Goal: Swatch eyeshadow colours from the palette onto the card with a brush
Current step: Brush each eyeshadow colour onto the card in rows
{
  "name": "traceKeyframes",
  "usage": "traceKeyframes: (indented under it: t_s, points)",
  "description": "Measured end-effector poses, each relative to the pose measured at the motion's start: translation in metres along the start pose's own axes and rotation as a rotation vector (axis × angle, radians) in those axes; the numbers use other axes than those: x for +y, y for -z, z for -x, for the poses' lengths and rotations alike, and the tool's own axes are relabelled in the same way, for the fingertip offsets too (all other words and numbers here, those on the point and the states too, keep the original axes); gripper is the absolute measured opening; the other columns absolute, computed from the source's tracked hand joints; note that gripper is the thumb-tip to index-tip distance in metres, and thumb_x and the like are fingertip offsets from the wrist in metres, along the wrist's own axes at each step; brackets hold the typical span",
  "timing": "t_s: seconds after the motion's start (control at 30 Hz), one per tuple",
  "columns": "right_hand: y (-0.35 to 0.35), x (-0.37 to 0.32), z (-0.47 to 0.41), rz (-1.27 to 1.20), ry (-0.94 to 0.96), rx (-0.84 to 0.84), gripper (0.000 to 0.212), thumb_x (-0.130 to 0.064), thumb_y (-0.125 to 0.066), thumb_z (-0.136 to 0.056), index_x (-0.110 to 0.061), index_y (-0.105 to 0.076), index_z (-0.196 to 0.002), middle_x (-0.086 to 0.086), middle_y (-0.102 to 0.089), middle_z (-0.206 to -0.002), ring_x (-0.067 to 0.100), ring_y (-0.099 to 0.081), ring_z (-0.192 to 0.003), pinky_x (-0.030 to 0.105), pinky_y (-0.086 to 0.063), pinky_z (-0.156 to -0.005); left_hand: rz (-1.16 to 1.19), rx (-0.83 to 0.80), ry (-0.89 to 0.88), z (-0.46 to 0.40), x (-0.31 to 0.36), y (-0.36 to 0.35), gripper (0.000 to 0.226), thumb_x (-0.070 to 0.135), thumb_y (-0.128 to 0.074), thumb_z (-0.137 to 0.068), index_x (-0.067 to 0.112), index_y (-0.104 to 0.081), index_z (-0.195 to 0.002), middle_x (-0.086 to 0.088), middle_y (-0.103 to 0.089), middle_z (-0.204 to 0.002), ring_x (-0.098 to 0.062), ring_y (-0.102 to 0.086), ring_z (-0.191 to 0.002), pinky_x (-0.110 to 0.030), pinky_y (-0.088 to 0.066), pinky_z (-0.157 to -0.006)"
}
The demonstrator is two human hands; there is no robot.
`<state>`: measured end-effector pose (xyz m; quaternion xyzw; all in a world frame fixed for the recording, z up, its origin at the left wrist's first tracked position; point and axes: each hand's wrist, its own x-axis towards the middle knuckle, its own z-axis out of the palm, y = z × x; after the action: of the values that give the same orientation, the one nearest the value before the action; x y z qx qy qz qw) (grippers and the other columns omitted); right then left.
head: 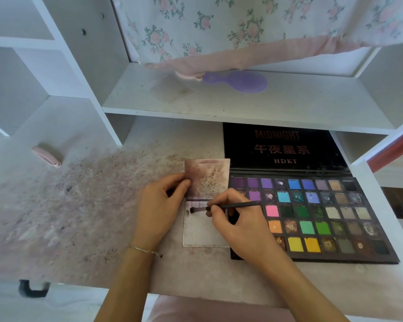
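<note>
Brush (228, 206) pinched in right hand (237, 225) fingers, dark tip laid on card (203, 231). Card pressed flat on bench (79, 205) by left hand (159, 206), thumb and fingers curled at its edge. Open palette (323, 219) lain just right of card.

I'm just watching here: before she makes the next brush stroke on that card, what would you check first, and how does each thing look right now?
1. Card held steady: ok, the left hand pinches its upper part.
2. Brush gripped: ok, the right hand pinches the handle like a pen.
3. Brush tip on the card: ok, the dark tip sits by the striped swatches.
4. Free space for more swatches: ok, the lower card is pale and bare.
5. Palette within reach: ok, open beside the card.
6. Colour left on the bristles: cannot tell.
</note>
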<state>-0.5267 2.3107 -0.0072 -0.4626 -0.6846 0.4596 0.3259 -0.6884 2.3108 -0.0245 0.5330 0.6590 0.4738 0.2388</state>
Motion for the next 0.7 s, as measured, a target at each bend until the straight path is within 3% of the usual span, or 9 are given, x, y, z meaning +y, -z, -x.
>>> traceKeyframes:
  t_s: [0.13,0.4,0.57,0.7]
  points:
    - [-0.0012,-0.002,-0.0005,0.023,0.002,-0.019,0.019,-0.013,-0.057,-0.084,-0.029,-0.056,-0.074,-0.007,-0.062,-0.072,0.0,-0.055,-0.069,0.014,-0.045,-0.059,-0.016,0.011,-0.001,0.0002,-0.0005,-0.0002,0.015,0.014,-0.062,-0.084,0.019,-0.071,-0.095,0.019,-0.065,-0.08,0.0,-0.064,-0.077,-0.028,-0.053,-0.076]
    - [-0.0006,-0.0027,-0.0002,0.027,0.0,-0.04,0.02,-0.012,-0.057,-0.084,-0.03,-0.055,-0.074,-0.007,-0.062,-0.074,-0.001,-0.055,-0.074,0.012,-0.046,-0.065,-0.029,0.006,-0.004,-0.0009,-0.0007,-0.0008,0.016,0.014,-0.062,-0.084,0.02,-0.071,-0.097,0.024,-0.062,-0.08,0.006,-0.062,-0.079,-0.019,-0.052,-0.075]
    - [-0.0012,-0.0023,-0.0013,0.031,0.002,-0.038,0.023,-0.012,-0.057,-0.084,-0.032,-0.054,-0.073,-0.008,-0.062,-0.075,0.001,-0.056,-0.077,0.012,-0.046,-0.067,-0.019,0.0,-0.029,0.0003,-0.0003,0.0004,0.021,0.013,-0.062,-0.084,0.032,-0.065,-0.092,0.031,-0.06,-0.077,0.011,-0.06,-0.076,-0.009,-0.048,-0.072]
    - [-0.0009,-0.0019,-0.0004,0.029,0.011,-0.041,0.024,-0.012,-0.057,-0.084,-0.033,-0.053,-0.073,-0.007,-0.063,-0.076,0.002,-0.057,-0.077,0.013,-0.047,-0.068,-0.021,0.006,-0.025,-0.0001,-0.0012,-0.0002,0.018,0.012,-0.062,-0.084,0.026,-0.068,-0.094,0.032,-0.059,-0.077,0.013,-0.059,-0.075,-0.007,-0.046,-0.07]
